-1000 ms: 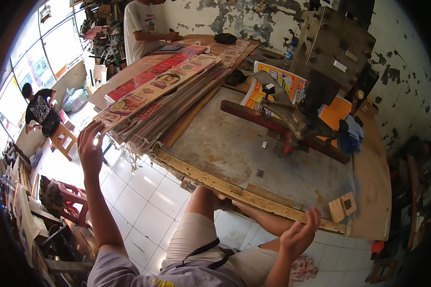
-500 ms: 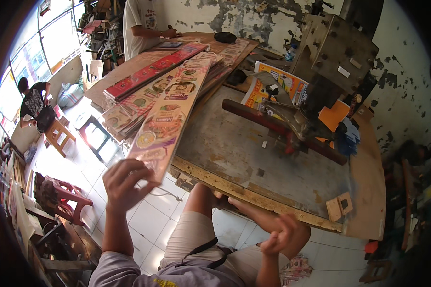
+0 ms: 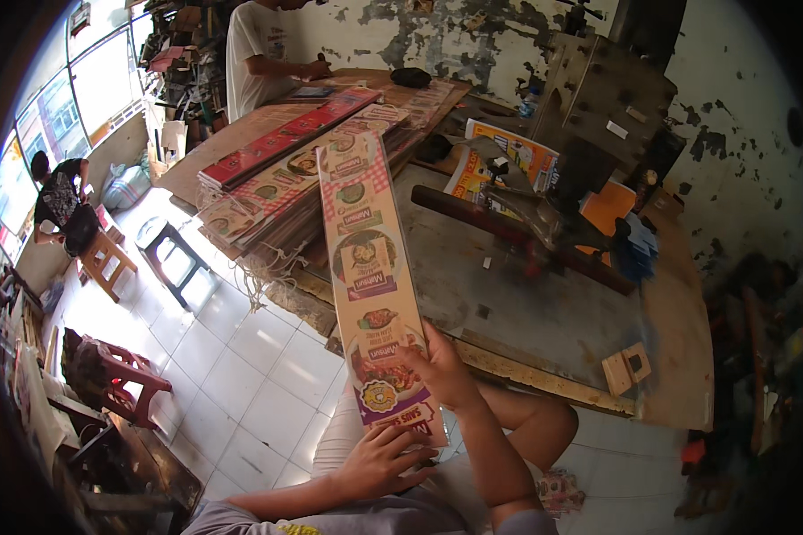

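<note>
A long, narrow printed strip (image 3: pixel 368 259), cream with food pictures and red checks, slants up from my lap over the workbench's near edge. My right hand (image 3: pixel 442 366) grips its right edge near the lower end, thumb on top and the other fingers hidden beneath. My left hand (image 3: pixel 388 462) is at the strip's bottom end, fingers slightly bent and apart, touching the edge. Beyond the strip's upper left side lies a stack of similar printed strips (image 3: pixel 272 189), with a red printed bundle (image 3: pixel 285 135) next to it.
A metal press (image 3: pixel 589 116) with a dark bar (image 3: pixel 473 214) stands over the grey workbench plate (image 3: pixel 526 312). A small wooden block (image 3: pixel 626 368) lies near the front right. Stools (image 3: pixel 120 379) stand at left. One person (image 3: pixel 263 67) stands behind the bench; another (image 3: pixel 58 201) sits by the window.
The strip has come off the stack toward my lap and turned more upright. My right hand has taken its edge; my left hand has moved down and right to its bottom end.
</note>
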`<state>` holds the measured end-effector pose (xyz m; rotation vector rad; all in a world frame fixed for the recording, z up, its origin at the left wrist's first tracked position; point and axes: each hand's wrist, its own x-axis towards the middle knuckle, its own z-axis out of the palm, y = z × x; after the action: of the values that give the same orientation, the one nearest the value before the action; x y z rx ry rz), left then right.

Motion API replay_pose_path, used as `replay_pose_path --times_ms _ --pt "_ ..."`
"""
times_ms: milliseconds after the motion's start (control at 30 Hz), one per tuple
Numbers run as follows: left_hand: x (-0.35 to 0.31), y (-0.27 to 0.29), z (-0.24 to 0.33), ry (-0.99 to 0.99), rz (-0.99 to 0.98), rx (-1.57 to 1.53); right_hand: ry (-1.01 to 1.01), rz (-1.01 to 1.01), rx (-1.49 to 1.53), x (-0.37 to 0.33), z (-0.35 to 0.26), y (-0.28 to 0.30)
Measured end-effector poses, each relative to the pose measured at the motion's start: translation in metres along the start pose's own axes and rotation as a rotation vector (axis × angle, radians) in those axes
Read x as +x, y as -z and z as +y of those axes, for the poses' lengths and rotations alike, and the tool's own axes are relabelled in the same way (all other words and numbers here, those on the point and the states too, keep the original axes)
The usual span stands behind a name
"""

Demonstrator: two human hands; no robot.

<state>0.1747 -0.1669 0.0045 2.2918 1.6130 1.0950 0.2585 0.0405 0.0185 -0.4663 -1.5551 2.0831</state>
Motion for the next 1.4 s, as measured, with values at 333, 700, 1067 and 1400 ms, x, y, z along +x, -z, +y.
replay_pose_path --times_ms 333,700,1067,1400 --pt "0.033 0.031 0.025 -0.471 -0.056 -0.617 0.018 0.167 0.116 -0.161 -0.011 0.049" --pt "0.073 0.027 -0.039 -0.257 0.118 -0.147 0.026 0.600 0.202 -0.321 -0.019 0.021" --pt "0.203 -0.018 -0.130 -0.199 0.024 -0.041 0.142 0.628 0.103 -0.223 0.003 0.004" --pt "0.202 -0.029 -0.132 -0.189 -0.073 0.034 0.077 0.610 0.075 -0.212 0.002 -0.019"
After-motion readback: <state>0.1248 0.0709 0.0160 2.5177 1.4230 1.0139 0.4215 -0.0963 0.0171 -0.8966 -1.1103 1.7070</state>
